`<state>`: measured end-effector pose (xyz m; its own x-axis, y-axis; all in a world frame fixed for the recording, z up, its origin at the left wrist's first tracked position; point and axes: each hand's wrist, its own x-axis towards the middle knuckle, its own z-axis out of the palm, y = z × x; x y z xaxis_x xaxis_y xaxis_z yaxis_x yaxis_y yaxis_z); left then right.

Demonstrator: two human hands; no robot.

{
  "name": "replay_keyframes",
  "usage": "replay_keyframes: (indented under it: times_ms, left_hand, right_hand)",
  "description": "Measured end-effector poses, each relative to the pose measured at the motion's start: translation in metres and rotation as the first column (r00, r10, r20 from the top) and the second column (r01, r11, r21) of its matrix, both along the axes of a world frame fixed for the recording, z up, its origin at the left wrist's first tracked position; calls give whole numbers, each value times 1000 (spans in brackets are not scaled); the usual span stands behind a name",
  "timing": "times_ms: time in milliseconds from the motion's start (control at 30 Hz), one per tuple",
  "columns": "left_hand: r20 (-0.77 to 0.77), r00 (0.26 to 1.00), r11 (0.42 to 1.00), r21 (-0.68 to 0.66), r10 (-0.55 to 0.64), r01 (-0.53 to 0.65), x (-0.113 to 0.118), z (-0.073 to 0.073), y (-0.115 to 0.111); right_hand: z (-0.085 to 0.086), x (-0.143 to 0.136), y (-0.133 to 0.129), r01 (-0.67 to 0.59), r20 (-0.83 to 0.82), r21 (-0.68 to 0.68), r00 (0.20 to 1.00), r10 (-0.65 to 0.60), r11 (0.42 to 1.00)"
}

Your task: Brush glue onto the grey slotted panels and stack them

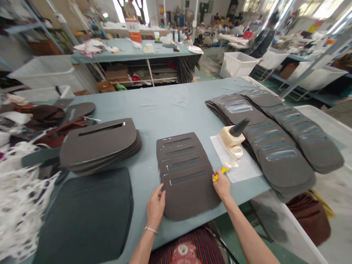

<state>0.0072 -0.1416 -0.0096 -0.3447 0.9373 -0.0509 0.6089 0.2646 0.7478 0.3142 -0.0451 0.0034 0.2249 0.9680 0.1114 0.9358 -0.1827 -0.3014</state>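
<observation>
Several dark grey-brown panels (189,194) with long slots lie overlapped in front of me, white marks around the slots. My left hand (156,205) is at their left edge, its fingers slightly apart, nothing seen in them. My right hand (221,183) is closed on a yellow-handled brush (217,176) at the panels' right edge. Beyond it, the brush's whitish end rests over a white sheet (247,170). On that sheet stands a cream block-like container (230,137) with a dark cone on it.
A stack of slotted panels (99,146) lies left, above a dark green-black panel (88,216). More overlapped panels (286,161) cover the table's right side. White netting (22,209) hangs at far left. Across the aisle are another table (123,55), white bins (238,64) and a person (262,40).
</observation>
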Motion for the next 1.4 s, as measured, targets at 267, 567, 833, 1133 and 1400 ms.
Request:
replay_keyframes:
  times_ms: [267,567,833,1133,1400]
  left_hand:
    - [21,1000,1000,30,-5,5,-1,2,-1]
    - [10,1000,1000,8,-5,5,1,7,0]
    - [-36,999,999,-43,-27,25,0,3,3]
    - [-56,998,998,-44,-41,39,0,5,2]
    - [-145,987,997,-24,-70,67,7,5,4]
  right_hand:
    - [0,1,4,-24,10,-44,1000,24,999]
    - [1,0,5,-8,53,-40,999,10,999]
    - [1,-1,3,-16,31,-9,999,16,1000]
    - [8,-3,-1,-7,-2,-16,1000,6,1000]
    - [5,-8,-3,-7,76,-14,997,8,1000]
